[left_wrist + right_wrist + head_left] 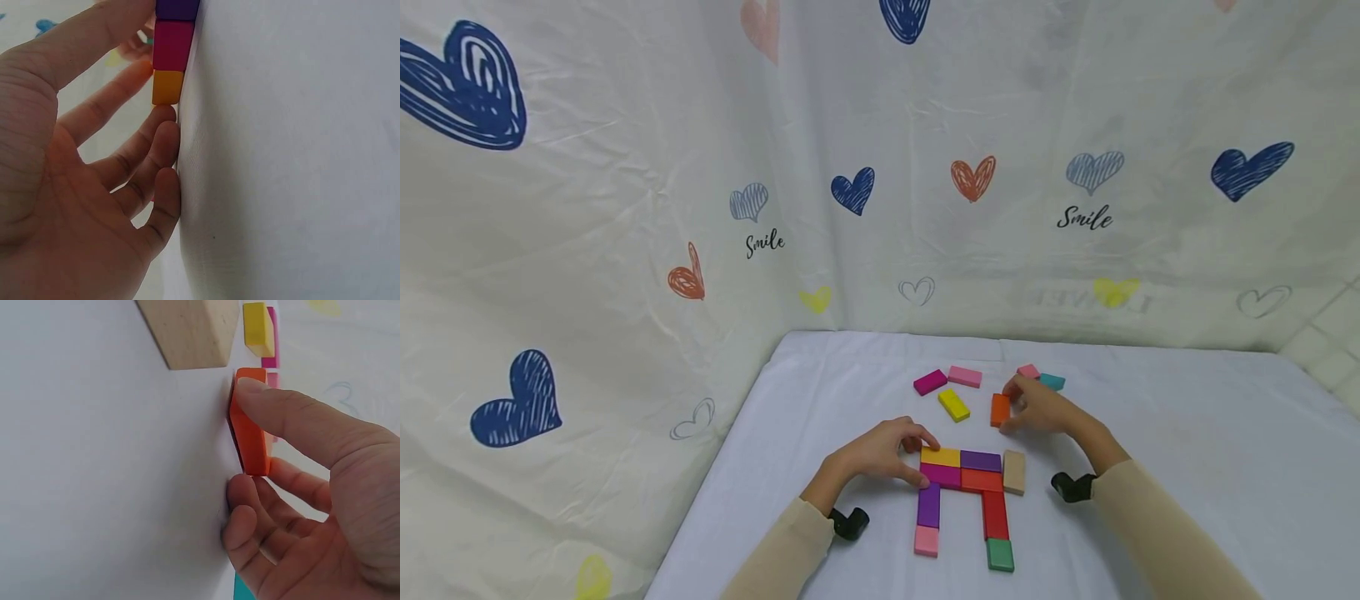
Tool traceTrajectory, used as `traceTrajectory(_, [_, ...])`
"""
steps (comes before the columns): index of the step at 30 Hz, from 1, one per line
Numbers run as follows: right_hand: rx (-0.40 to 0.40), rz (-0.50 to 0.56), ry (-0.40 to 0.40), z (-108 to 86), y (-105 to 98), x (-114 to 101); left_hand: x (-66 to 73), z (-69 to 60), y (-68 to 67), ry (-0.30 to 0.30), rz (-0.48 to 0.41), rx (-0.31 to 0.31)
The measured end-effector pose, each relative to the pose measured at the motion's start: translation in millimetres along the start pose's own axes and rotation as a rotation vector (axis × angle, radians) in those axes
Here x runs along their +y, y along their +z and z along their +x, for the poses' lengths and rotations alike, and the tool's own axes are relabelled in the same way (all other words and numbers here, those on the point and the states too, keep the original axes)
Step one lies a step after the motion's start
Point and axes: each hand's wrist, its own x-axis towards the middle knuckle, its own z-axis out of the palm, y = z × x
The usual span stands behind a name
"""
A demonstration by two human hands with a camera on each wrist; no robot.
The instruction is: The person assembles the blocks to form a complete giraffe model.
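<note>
On the white cloth lies a flat figure of coloured rectangular blocks: a two-row body and two legs. My left hand (883, 450) spans its left end, index finger at the far edge of the yellow-orange block (167, 86) and thumb at the near corner of the magenta block (942, 477). Beside them sit a purple block (981, 461) and a red-orange block (981, 481). Farther back, my right hand (1041, 407) pinches an orange block (250, 437) between thumb and fingers, low over the cloth. A plain wooden block (1014, 472) touches the figure's right side.
Loose blocks lie at the back: magenta (930, 382), pink (965, 377), yellow (954, 405), another pink (1028, 371) and teal (1052, 382). The legs end in a pink block (927, 542) and a green block (1000, 555). A heart-printed curtain (1030, 250) hangs behind the table.
</note>
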Motion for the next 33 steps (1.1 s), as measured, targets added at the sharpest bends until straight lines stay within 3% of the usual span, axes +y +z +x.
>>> traceTrajectory(15, [0.084, 0.024, 0.016, -31.4, 3.1, 13.4, 0.4, -3.3, -0.7, 0.031, 0.002, 0.008])
traceTrajectory(24, [0.102, 0.027, -0.014, -38.9, 4.7, 17.8, 0.0, -3.1, -0.8, 0.025, -0.006, 0.006])
traceTrajectory(33, [0.102, 0.021, 0.008, -45.6, 5.7, 14.7, -1.3, -2.2, -0.4, 0.04, 0.007, 0.003])
